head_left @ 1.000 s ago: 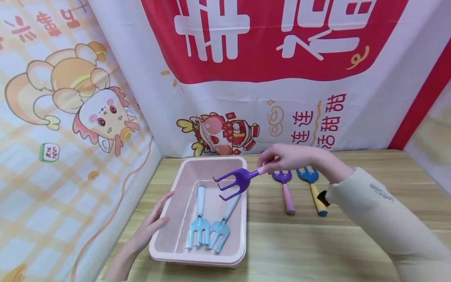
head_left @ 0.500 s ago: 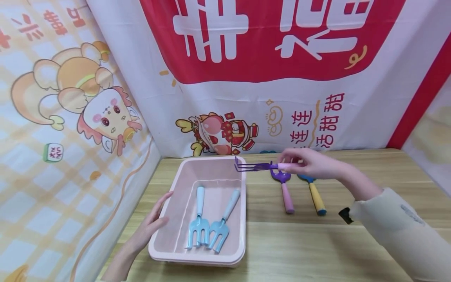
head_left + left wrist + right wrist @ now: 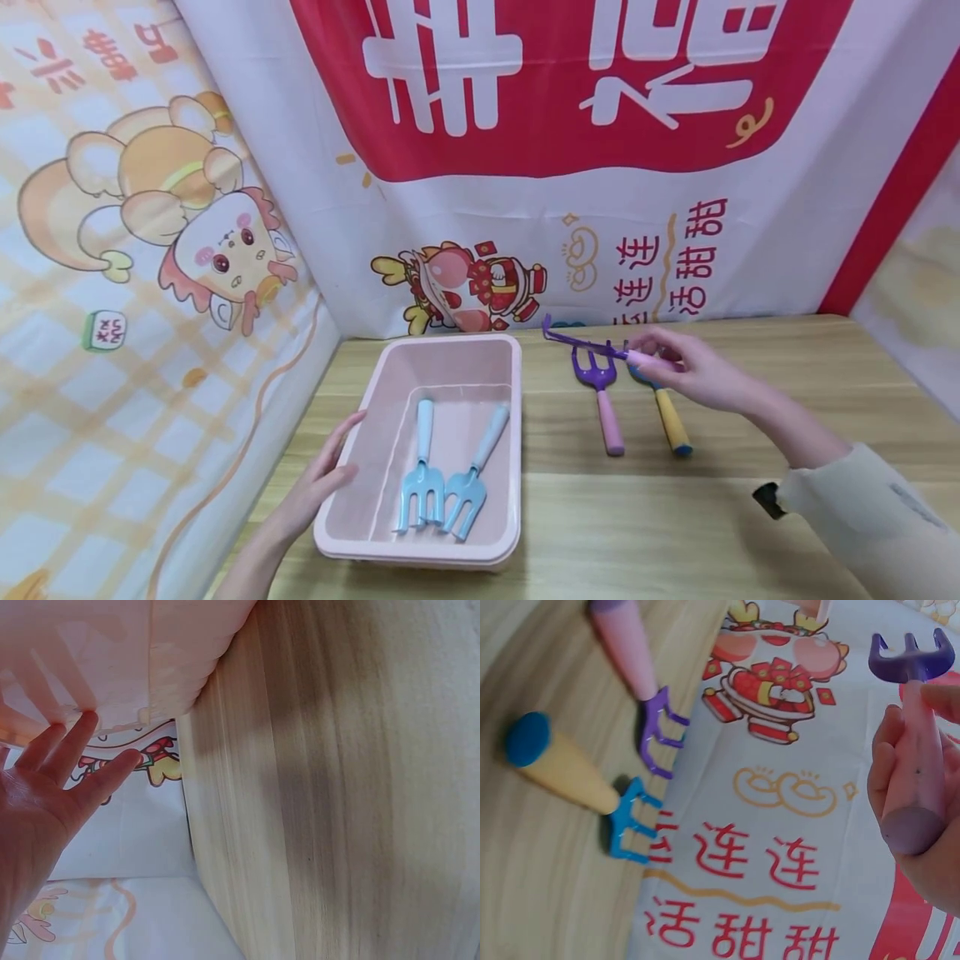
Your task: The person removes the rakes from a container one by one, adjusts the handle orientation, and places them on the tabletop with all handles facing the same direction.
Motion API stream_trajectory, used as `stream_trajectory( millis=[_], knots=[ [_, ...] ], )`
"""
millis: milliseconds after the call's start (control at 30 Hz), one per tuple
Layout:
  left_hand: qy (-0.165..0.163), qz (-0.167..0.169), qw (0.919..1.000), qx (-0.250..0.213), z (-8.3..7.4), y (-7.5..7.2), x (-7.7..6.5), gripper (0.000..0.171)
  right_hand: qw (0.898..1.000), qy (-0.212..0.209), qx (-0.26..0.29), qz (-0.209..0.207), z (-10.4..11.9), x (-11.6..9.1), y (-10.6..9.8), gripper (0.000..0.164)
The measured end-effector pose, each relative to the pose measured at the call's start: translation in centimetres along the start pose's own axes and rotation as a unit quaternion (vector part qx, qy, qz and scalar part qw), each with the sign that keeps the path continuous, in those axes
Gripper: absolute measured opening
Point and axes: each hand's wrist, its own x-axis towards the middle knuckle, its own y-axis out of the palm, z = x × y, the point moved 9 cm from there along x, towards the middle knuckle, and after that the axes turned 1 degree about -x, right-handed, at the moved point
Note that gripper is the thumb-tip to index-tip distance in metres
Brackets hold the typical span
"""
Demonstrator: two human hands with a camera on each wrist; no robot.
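My right hand grips the pink handle of a purple garden hand fork, held above the table with its tines toward the left. Below it on the table lie a second purple fork with a pink handle and a blue fork with a yellow handle, its head partly hidden by my hand. My left hand touches the outer left side of a pale pink bin, fingers extended against the wall in the left wrist view. Two light blue forks, one on the left and another beside it, lie inside the bin.
The wooden table extends in front and to the right. A printed white and red cloth hangs along the back edge. Another cloth with a yellow check covers the left side.
My right hand has moved right with the purple fork, from over the bin to above the forks on the table. The fork has turned edge-on. My left hand stays at the bin.
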Motion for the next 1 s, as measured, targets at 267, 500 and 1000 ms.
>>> stream_trajectory(
  millis=[267, 500, 1000],
  knots=[
    [0.006, -0.002, 1.0, 0.0, -0.1, 0.0, -0.2, 0.067, 0.998, 0.055, 0.016, -0.006, -2.6, -2.3, -0.1, 0.03],
    [0.004, -0.001, 1.0, 0.003, -0.3, 0.1, 0.0, 0.066, 0.993, 0.115, 0.021, -0.004, -4.9, -5.0, -0.1, 0.04],
    [0.013, 0.005, 0.9999, 0.0, -0.3, 0.1, 0.1, 0.066, 0.994, 0.084, 0.049, -0.055, -7.4, -8.2, -1.4, 0.034]
  ],
)
